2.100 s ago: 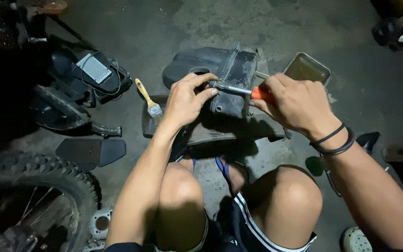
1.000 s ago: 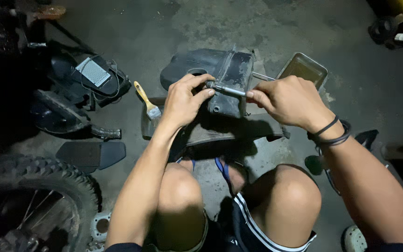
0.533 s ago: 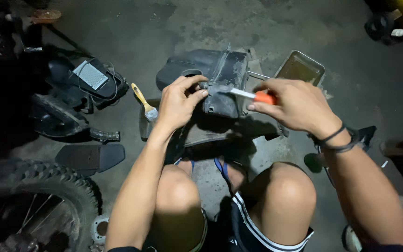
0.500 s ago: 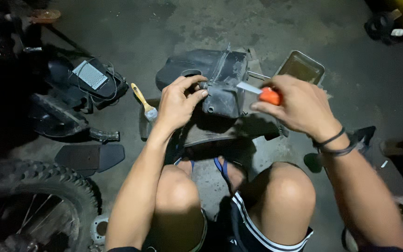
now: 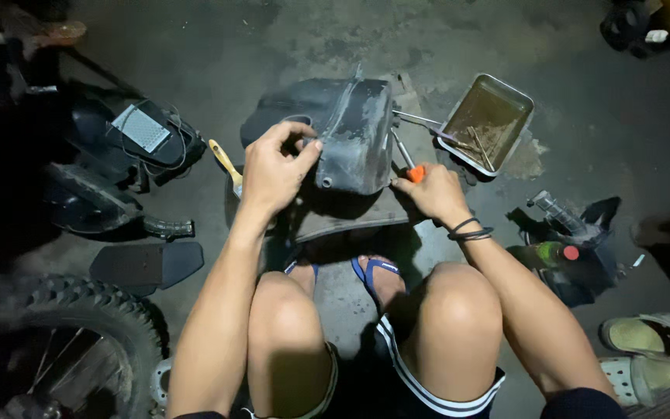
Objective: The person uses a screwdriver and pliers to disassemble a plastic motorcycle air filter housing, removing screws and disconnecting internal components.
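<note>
At the far left a knobby tyre (image 5: pixel 56 326) filled the lower corner, with a flat black panel (image 5: pixel 145 265) just above it and a heap of dark bodywork (image 5: pixel 129 151) with a small grey ribbed plate higher up. A yellow-handled brush (image 5: pixel 226 164) lay on the concrete beside my left hand (image 5: pixel 273 171). That hand was curled over the left edge of the black plastic housing (image 5: pixel 354 140), thumb and fingers pinched narrow on its rim, so the housing sat directly under and to the right of my fingertips, propped on a flat grey slab in front of my sandalled feet. My right hand (image 5: pixel 432 192) rested at the housing's lower right corner, fingers closed around the orange-handled screwdriver (image 5: pixel 406 161), whose shaft ran up along the housing's right side. 2 dark bands circled that wrist. Further right stood a metal tray (image 5: pixel 521 101) of brown liquid with tools lying in it, then a green bottle with a red cap (image 5: pixel 556 253) among dark parts, and a pair of pale clogs (image 5: pixel 649 349) at the edge.
</note>
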